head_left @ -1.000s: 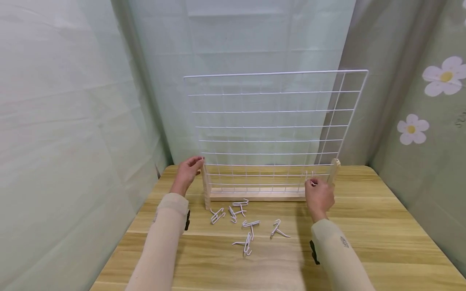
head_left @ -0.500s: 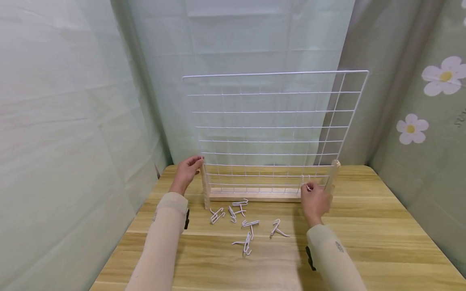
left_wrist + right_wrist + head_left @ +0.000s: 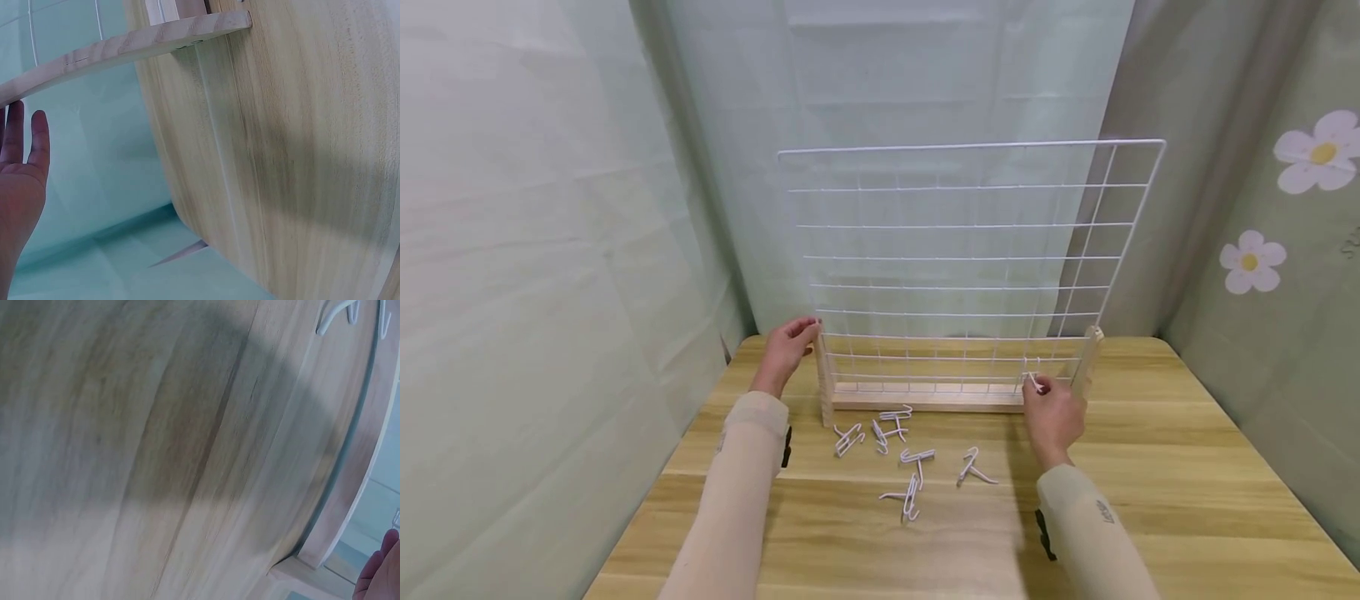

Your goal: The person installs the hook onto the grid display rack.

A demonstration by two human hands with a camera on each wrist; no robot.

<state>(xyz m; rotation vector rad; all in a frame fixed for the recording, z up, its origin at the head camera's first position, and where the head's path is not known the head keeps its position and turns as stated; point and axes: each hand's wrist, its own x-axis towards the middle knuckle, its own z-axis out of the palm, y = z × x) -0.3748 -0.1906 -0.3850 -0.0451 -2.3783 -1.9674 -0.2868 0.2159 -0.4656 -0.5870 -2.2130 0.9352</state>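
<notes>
A white wire grid rack stands upright in a wooden base, with a post at each side. My left hand holds the top of the left post at its fingertips. The left wrist view shows the outer fingers fairly straight beneath that post; the thumb is out of that view. Low at the grid's right side, my right hand pinches a white metal hook. Two prongs of it rise against the wires; whether they are hooked over one, I cannot tell. The right wrist view catches only some fingertips.
Several more white hooks lie on the wooden table before the base, among them one at the right and one nearest me. A wooden bar joins the posts. Pale curtains surround the table.
My right hand has shifted slightly left along the grid with the hook, then stayed nearly still. The left hand keeps its place on the post, and the loose hooks lie as before.
</notes>
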